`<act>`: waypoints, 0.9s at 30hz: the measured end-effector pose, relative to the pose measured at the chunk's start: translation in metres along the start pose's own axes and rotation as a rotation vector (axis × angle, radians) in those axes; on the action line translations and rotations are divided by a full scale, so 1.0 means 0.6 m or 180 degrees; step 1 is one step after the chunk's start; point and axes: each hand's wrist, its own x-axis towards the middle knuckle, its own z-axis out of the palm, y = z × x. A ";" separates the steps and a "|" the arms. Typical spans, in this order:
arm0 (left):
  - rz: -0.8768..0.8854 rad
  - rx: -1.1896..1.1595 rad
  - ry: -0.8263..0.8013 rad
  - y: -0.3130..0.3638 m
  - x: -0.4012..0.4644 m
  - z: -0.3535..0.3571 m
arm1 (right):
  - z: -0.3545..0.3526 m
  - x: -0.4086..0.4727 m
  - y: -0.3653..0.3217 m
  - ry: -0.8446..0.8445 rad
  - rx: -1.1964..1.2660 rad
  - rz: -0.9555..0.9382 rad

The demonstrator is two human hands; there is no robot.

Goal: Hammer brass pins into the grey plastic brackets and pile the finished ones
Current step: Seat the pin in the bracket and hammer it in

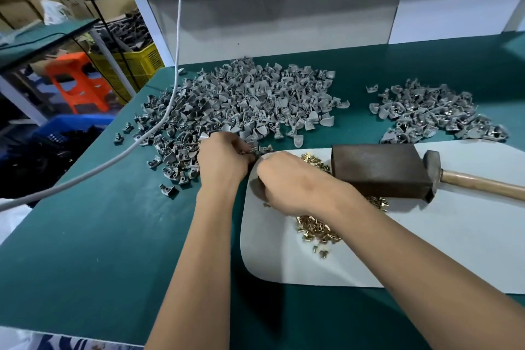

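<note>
Grey bracket pinched between both hands

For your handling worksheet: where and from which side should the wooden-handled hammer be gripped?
Likely the bare wooden handle of the wooden-handled hammer, from the right: its metal head sits against the dark block, and the handle points right.

Grey brackets heaped far left — smaller pile right; brass pins (loose) on white mat.
</note>
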 end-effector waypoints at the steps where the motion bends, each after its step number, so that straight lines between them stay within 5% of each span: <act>1: 0.0005 -0.0035 0.0046 0.002 0.000 0.006 | -0.007 -0.010 0.007 0.0121 0.0103 -0.0029; 5: 0.0163 0.0100 0.0334 0.005 -0.011 0.025 | -0.033 -0.057 0.051 0.1136 0.0959 0.0087; 11: 0.0215 -0.0049 0.0459 0.005 -0.012 0.020 | -0.045 -0.123 0.144 0.1957 0.1331 0.0346; 21: 0.0010 -0.0034 -0.0049 0.002 -0.019 0.008 | -0.005 -0.143 0.204 0.2525 0.1070 0.0501; 27: -0.0144 -0.0150 0.0463 0.005 -0.017 0.006 | -0.013 -0.147 0.218 0.2678 0.0884 0.0499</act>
